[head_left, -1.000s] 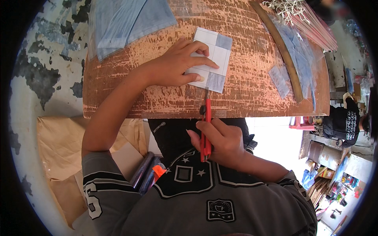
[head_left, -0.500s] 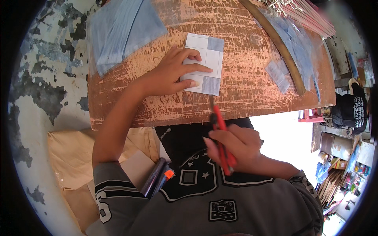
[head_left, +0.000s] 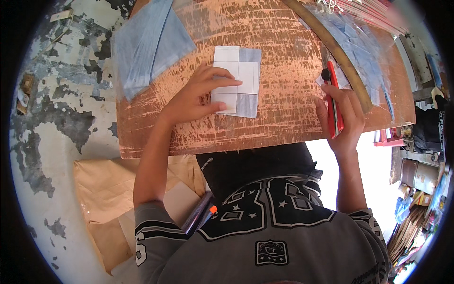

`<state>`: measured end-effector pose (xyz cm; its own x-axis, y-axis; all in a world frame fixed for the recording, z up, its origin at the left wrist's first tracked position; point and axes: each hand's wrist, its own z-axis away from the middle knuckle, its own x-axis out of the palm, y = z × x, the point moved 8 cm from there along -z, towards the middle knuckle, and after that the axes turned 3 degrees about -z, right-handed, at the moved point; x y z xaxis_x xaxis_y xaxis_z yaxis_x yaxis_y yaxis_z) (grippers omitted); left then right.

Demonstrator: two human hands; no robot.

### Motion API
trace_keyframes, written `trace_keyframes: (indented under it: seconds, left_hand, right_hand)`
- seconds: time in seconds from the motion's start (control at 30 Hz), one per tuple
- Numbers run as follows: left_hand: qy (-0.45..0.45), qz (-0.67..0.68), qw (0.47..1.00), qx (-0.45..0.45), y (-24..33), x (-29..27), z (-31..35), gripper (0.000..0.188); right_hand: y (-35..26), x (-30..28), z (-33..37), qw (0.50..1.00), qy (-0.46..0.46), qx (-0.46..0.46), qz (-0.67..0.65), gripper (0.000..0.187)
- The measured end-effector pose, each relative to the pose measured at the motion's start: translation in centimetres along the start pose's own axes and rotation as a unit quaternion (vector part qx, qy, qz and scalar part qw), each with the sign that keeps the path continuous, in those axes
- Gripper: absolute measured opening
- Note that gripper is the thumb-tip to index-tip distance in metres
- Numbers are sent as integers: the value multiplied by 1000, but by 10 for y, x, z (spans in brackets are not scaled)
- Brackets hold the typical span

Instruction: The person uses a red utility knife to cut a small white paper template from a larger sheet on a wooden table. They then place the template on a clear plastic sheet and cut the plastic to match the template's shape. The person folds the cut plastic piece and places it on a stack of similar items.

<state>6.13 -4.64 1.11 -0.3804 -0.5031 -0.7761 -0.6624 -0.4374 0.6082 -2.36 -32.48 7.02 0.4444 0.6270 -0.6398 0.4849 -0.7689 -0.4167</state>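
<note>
The left hand [head_left: 196, 92] lies at the left side of a white paper [head_left: 226, 71] with ruled lines, which sits over a blue sheet [head_left: 247, 105] near the middle of the worn counter [head_left: 283, 113]. Its grip is spread, fingers well apart from the thumb, with fingertips and thumb tip resting on the paper rather than pinching it. The paper's long axis runs away from the person, almost straight. The blue sheet shows at the far right and near right corners and as a thin strip down the right edge.

The right hand [head_left: 346, 111] has its grip closed around a red cutter [head_left: 332, 78], held almost upright in the view with its black knob toward the far side. From this grip the paper lies to the left, well apart across bare counter, so the left hand is clearly the nearer one. The right hand is beside a curved brown strip [head_left: 345, 60], with more blue plastic [head_left: 366, 59] beyond it.

The left fingers cover part of the paper's left edge. A small clear packet [head_left: 323, 80] is mostly hidden behind the cutter and right hand. The cutter's blade is hard to make out; it may be drawn in, but I cannot tell. Pink sticks [head_left: 369, 19] at the far right are cut off by the frame.
</note>
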Motion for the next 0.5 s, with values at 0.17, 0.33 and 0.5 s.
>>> trace_keyframes:
  seconds: [0.17, 0.33, 0.5]
  left_hand:
    - [188, 59, 979, -59, 0, -28, 16, 36]
    - [255, -96, 917, -291, 21, -5, 34, 51]
    - [302, -208, 862, -349, 43, 22, 36, 77]
  right_hand:
    - [39, -2, -1, 998, 15, 46, -37, 38]
    - [62, 1, 8, 995, -18, 71, -71, 46]
    - [72, 3, 14, 993, -31, 58, -102, 58]
